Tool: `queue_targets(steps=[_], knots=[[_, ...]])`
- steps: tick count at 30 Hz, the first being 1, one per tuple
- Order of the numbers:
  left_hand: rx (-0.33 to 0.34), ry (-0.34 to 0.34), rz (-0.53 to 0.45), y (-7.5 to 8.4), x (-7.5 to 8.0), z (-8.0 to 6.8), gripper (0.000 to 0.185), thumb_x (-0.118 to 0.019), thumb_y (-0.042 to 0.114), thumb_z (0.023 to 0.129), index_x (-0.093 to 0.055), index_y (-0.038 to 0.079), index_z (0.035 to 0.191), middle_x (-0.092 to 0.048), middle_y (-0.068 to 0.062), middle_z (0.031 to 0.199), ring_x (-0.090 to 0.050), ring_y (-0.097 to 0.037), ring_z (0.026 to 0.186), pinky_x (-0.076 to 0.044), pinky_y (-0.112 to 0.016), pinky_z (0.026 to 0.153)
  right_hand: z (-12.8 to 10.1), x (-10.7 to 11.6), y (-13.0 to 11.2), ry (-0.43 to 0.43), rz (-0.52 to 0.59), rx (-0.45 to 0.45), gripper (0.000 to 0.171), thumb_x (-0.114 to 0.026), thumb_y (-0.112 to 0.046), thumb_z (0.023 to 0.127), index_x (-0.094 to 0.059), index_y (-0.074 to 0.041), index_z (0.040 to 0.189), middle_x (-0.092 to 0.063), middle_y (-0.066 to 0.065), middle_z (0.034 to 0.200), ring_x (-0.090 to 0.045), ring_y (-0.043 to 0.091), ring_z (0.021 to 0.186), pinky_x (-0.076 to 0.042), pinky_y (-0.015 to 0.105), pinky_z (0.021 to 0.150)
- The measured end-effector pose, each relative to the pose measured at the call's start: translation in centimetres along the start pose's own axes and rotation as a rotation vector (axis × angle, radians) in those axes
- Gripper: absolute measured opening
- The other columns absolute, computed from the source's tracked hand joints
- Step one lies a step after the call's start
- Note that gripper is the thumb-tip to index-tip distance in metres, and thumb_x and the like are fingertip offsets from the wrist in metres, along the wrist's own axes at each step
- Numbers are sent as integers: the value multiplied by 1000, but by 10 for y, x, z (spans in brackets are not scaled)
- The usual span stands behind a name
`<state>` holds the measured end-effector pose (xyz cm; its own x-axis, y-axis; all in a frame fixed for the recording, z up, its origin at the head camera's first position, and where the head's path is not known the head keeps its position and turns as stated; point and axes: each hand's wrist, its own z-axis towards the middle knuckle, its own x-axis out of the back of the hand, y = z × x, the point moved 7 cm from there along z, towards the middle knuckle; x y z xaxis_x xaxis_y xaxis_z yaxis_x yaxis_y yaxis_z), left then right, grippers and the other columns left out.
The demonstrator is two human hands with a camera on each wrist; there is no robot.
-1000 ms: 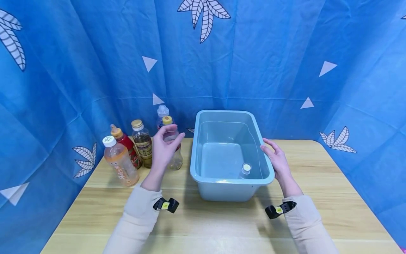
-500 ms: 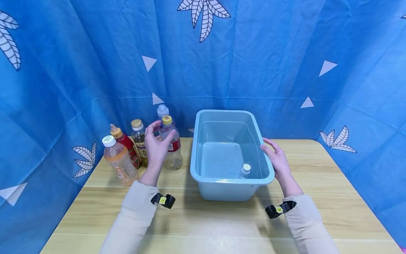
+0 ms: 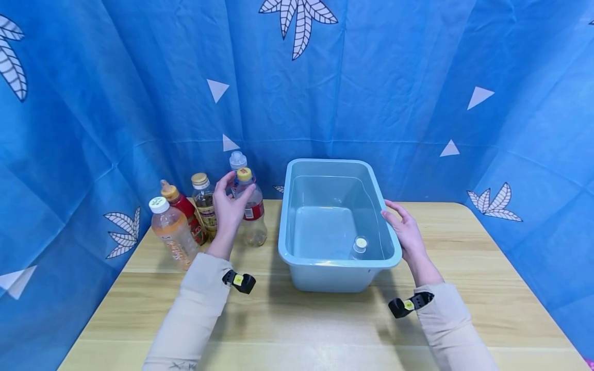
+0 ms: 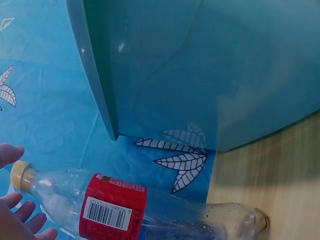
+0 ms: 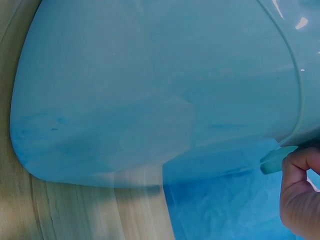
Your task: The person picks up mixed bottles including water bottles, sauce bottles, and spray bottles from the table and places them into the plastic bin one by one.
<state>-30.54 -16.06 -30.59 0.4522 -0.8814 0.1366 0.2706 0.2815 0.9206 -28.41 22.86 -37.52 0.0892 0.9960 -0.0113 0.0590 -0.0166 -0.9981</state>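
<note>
Bracketing a yellow-capped bottle (image 3: pixel 254 211) left of the tub (image 3: pixel 331 279), the left hand (image 3: pixel 227 211) has fingers apart; the right hand (image 3: pixel 405 232) grips the tub's right rim. One clear bottle (image 3: pixel 358 251) is inside, five outside.

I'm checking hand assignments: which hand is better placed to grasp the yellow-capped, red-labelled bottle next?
Probably the left hand, open beside the bottle. The right hand grips the tub on its side away from the bottle.
</note>
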Motion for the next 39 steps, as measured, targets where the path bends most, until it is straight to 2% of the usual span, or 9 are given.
queue_targets(steps=[8,15,25,32,39], knots=[[-20,1,3,-1,-4,7,49,-70,15,77,-52,1,121,-50,-14,120,-44,-29,111,-32,-42,95,-1,0,-1,15,-25,-9,53,-54,-28,88,-36,-10,134,-59,-3,87,-62,10,75,-51,22,62],[-18,-6,-22,0,-7,11,47,-68,13,78,-53,-1,120,-54,-15,117,-50,-25,106,-40,-34,91,-1,0,-1,17,-12,-16,53,-55,-29,88,-36,-10,134,-59,-2,89,-62,11,76,-51,23,63],[-37,-6,1,2,-8,15,39,-66,11,80,-56,0,116,-58,-14,113,-53,-24,103,-41,-35,89,-1,1,-1,17,-45,-15,54,-55,-31,88,-36,-12,135,-57,-2,92,-62,12,79,-51,23,65],[-45,-20,-38,3,-10,15,38,-67,9,79,-58,-2,114,-59,-16,111,-55,-26,101,-44,-34,86,0,1,-1,20,-43,-9,53,-55,-30,88,-37,-11,134,-57,-3,91,-61,11,78,-51,23,64],[-47,-30,-36,8,-9,14,39,-68,11,78,-58,-1,114,-59,-15,110,-57,-24,98,-45,-33,85,0,1,-1,20,-31,-11,51,-54,-29,88,-37,-10,133,-58,-3,89,-61,9,75,-51,22,63]])
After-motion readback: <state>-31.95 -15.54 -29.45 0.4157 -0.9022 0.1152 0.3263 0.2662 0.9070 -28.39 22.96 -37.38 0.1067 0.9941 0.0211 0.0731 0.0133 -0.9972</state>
